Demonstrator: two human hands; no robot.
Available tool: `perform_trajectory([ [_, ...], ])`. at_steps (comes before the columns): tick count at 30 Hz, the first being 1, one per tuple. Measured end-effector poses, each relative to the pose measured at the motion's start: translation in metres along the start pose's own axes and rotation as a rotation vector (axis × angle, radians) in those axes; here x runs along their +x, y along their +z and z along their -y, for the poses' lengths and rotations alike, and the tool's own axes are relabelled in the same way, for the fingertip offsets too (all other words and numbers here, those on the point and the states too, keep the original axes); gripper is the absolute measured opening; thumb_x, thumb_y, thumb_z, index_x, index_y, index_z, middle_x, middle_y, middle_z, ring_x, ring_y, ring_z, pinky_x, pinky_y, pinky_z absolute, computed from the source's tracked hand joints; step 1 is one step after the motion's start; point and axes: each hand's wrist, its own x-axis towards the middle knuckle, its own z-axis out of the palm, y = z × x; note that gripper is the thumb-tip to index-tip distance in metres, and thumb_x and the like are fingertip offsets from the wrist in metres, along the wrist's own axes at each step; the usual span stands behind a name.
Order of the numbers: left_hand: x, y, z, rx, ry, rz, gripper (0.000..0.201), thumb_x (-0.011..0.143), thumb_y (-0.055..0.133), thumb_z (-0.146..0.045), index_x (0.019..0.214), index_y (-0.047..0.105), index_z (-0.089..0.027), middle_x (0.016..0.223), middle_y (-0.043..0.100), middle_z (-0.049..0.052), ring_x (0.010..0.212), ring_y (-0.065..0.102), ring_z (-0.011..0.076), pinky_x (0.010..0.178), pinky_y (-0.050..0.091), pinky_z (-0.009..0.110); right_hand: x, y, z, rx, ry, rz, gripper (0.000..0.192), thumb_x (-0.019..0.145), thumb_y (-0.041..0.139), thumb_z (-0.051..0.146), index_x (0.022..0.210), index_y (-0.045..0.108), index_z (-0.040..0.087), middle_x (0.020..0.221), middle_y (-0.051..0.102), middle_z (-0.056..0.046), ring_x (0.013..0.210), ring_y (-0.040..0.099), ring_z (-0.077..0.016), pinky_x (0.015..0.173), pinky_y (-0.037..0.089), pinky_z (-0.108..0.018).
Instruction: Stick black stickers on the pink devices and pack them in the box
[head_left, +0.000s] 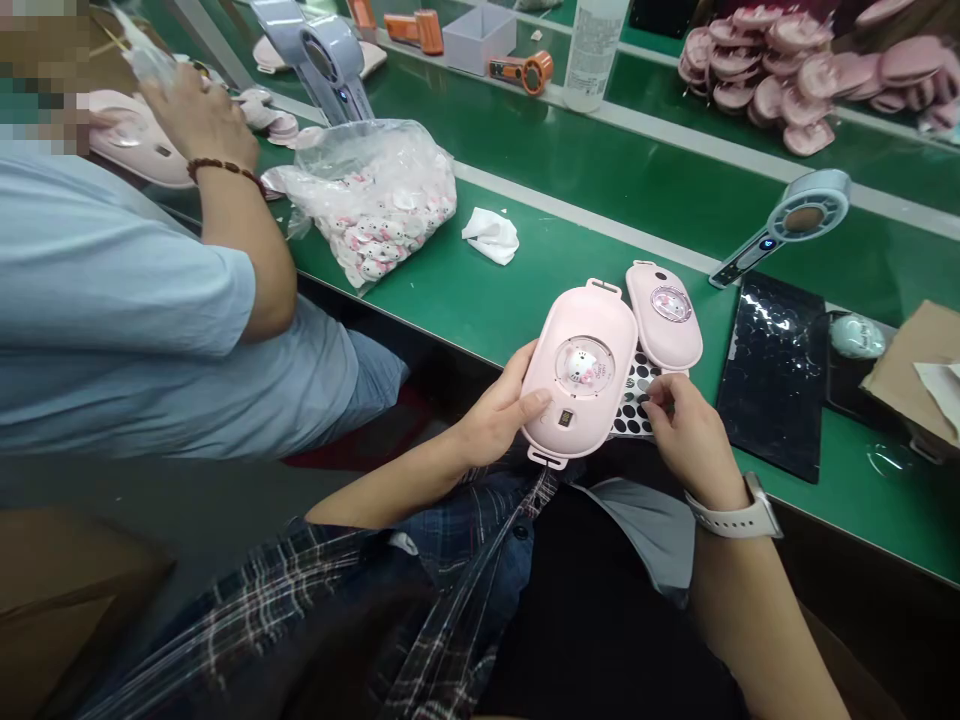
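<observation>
My left hand (499, 410) is closed around the lower left side of a pale pink oval plastic casing (546, 340), its thumb on the front. A round clear window on the casing frames a white cat face, with a small dark display below and a strap loop at each end. My right hand (686, 430) is pinched at the right edge of a white sheet of black round stickers (637, 415), partly hidden behind the casing. What its fingertips hold is too small to tell. A second pink casing (664, 335) lies just beyond the sheet on the green bench.
A handheld fan (810, 210) stands by a black tray (776, 380) on the right, near a cardboard box (919, 370). A plastic bag of cat-face parts (386, 215) and a crumpled tissue (491, 236) lie left. At far left a co-worker's hand (202, 120) works over another pink casing.
</observation>
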Motion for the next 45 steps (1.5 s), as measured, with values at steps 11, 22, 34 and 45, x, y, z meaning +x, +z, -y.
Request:
perform_trajectory([
  [11,-0.003,0.015,0.000,-0.097,-0.030,-0.052,0.081,0.077,0.087,-0.043,0.143,0.045,-0.021,0.152,0.055,0.016,0.145,0.048,0.0371,0.121,0.041,0.051,-0.018,-0.022,0.008,0.461,0.116,0.026,0.017,0.083,0.070,0.033,0.093,0.059,0.024,0.088,0.065,-0.002,0.083,0.066,-0.0199,0.080,0.054,-0.036],
  [22,-0.016,0.026,0.015,0.022,-0.078,-0.106,0.079,0.080,0.084,-0.050,0.140,0.040,-0.023,0.153,0.052,0.015,0.145,0.048,0.0358,0.121,0.040,0.051,-0.056,-0.026,0.084,0.822,0.117,-0.165,0.016,0.087,0.079,0.023,0.092,0.064,0.022,0.087,0.070,-0.001,0.069,0.066,-0.0127,0.063,0.058,-0.023],
  [34,-0.018,0.038,0.001,0.096,-0.099,-0.056,0.075,0.081,0.082,-0.050,0.131,0.034,-0.022,0.145,0.055,0.016,0.139,0.054,0.0341,0.118,0.045,0.053,-0.056,-0.020,0.079,0.775,0.098,-0.131,0.015,0.088,0.078,0.019,0.092,0.065,0.022,0.088,0.070,0.000,0.075,0.068,-0.0126,0.065,0.059,-0.021],
  [45,-0.017,0.039,0.005,0.095,-0.046,-0.048,0.071,0.082,0.081,-0.049,0.130,0.034,-0.023,0.143,0.056,0.014,0.137,0.056,0.0325,0.116,0.048,0.052,-0.059,-0.017,0.075,0.673,0.063,-0.166,0.014,0.088,0.076,0.016,0.091,0.064,0.023,0.087,0.068,0.001,0.077,0.068,-0.0121,0.066,0.057,-0.022],
])
